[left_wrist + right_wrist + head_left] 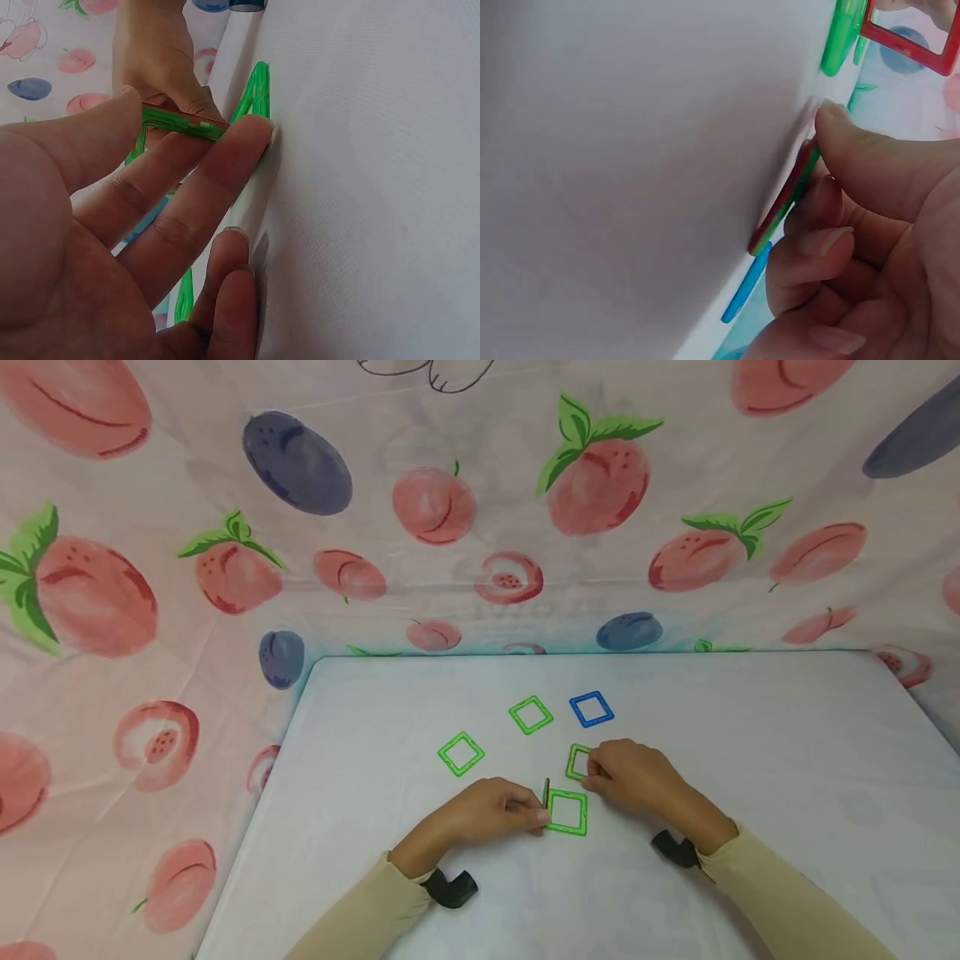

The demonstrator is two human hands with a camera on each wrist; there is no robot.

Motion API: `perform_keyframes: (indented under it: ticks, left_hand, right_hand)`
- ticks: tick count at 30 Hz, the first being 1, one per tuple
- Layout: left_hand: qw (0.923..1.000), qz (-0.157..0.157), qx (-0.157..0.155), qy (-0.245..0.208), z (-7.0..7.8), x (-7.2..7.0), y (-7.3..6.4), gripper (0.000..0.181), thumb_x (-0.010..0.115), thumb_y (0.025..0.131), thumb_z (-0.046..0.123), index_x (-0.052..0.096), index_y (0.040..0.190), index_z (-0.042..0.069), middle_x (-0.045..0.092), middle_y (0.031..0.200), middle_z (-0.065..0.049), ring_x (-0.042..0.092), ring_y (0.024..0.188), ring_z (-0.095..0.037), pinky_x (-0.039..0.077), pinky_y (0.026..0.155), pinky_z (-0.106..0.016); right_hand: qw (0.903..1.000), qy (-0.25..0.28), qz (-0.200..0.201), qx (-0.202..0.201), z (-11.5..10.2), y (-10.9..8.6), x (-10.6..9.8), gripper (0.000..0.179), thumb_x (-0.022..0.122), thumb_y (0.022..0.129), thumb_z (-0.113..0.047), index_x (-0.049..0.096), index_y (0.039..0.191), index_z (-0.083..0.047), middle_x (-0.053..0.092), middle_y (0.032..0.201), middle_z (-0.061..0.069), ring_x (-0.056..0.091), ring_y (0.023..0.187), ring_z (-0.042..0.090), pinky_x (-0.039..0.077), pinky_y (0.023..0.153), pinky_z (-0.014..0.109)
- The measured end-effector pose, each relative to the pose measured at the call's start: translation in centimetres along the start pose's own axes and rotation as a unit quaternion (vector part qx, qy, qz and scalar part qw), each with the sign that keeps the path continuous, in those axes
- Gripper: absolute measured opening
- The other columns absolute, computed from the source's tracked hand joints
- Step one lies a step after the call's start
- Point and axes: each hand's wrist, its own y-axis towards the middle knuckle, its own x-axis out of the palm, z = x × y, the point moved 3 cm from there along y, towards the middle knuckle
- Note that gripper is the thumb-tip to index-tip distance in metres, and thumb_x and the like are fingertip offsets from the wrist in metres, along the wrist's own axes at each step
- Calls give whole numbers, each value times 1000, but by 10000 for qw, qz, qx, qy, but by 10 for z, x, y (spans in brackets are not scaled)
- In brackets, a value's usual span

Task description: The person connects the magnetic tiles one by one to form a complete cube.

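Note:
My left hand (487, 810) pinches a red-and-green square frame (184, 124) between thumb and fingers. That frame stands on edge along the left side of a flat green square frame (583, 814) on the table. In the right wrist view its red face (906, 45) shows. Just up and to the right, my right hand (633, 772) pinches another square frame (784, 202), green on one face and red on the other. It is tilted low over the table, its right part covered by my fingers in the head view.
Farther back on the white table (375, 710) lie two more green square frames, a left one (450, 765) and a middle one (539, 727), and a blue square frame (600, 722). A fruit-print cloth (450, 568) hangs behind the table's back edge and along its left side.

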Motion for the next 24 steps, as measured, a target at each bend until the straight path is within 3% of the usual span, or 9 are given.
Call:
perform_keyframes:
  ticks: [8,24]
  left_hand:
    - [10000,-25,4,-2,0,0,1,22,65,98,45,78,96,27,76,87,15,63,93,1,47,86,-24]
    - [10000,-15,21,30,0,0,0,25,64,98,47,78,95,26,76,86,15,63,90,0,47,84,-24]
  right_hand:
    - [9984,-317,345,-325,-8,-2,-7,16,76,92,-24,65,82,-19,57,77,-9,49,71,10,42,63,28]
    - [9965,-278,203,-757,-25,-8,-12,13,74,94,-23,68,84,-20,56,76,-12,48,68,6,42,61,25]
